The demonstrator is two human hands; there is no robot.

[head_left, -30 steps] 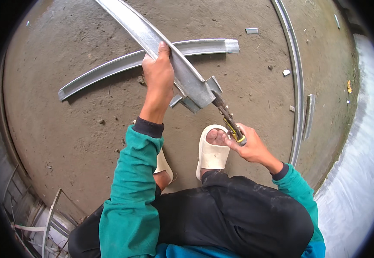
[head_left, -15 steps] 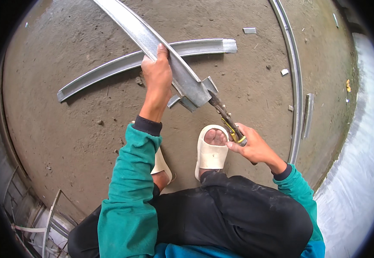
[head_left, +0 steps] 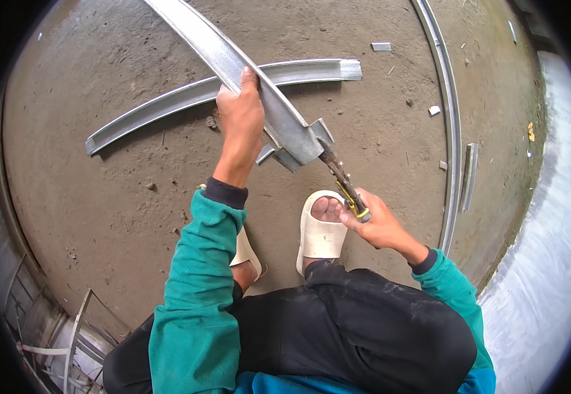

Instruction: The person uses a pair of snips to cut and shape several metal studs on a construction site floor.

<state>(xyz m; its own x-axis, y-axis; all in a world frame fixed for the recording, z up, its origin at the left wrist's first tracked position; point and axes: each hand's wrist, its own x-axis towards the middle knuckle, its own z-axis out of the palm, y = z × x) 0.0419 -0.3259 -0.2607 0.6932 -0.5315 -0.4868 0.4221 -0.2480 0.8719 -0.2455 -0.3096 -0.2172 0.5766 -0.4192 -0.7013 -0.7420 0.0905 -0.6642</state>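
Note:
My left hand [head_left: 241,121] is closed around a long silver metal channel [head_left: 201,33], its thumb lying over the raised edge. At the channel's near end, side tabs [head_left: 323,130] stand bent outward. My right hand [head_left: 379,220] grips dirty, dark tin snips [head_left: 338,172] by their yellow-edged handles. The snips' jaws meet the channel's near end, and their tips are hidden there. A second metal channel [head_left: 161,108] lies crosswise on the ground beneath the held one.
A long metal channel [head_left: 453,125] runs along the right, with a short piece [head_left: 469,177] beside it. Small metal offcuts [head_left: 381,46] and stones lie on the brown ground [head_left: 102,217]. My sandalled foot [head_left: 323,226] is below the snips. Thin metal frames [head_left: 75,341] stand at lower left.
My right hand has shifted slightly left, and the snips' handles have come closer together. My left hand and the held channel are nearly unmoved.

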